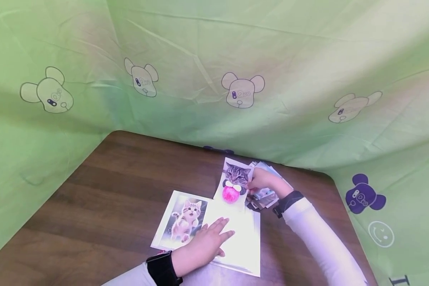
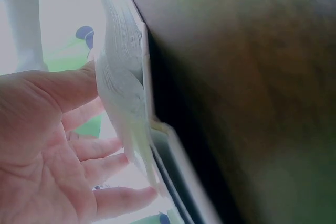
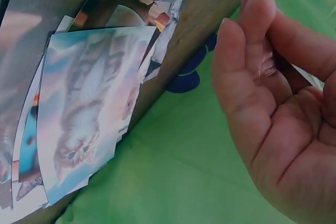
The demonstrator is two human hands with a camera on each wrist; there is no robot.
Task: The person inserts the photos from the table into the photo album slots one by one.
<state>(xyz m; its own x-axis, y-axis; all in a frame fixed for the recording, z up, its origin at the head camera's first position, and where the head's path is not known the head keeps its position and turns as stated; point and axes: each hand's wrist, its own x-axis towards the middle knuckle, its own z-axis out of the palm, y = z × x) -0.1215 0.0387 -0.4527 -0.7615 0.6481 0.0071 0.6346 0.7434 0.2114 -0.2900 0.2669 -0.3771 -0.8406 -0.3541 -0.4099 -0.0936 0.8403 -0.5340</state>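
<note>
A photo album [image 1: 232, 246] lies spread on the table, with a kitten picture [image 1: 186, 220] on its left page and a bright white right page. My left hand [image 1: 204, 243] rests across it with spread fingers, mostly on the right page. In the left wrist view, the fingers [image 2: 107, 150] touch the album's thick block of pages [image 2: 123, 51]. Between thumb and fingers, my right hand [image 1: 262, 180] pinches the right edge of a cat photo [image 1: 237, 172] that shows a tabby face and a pink ball. It stands over the album's top edge.
Behind the right hand lies a loose pile of photos [image 1: 266, 196], with a cat print [image 3: 94, 108] on top in the right wrist view. Dark wood table [image 1: 103, 190] surrounds the album. A green curtain [image 1: 186, 51] with bear heads hangs round the table's edges.
</note>
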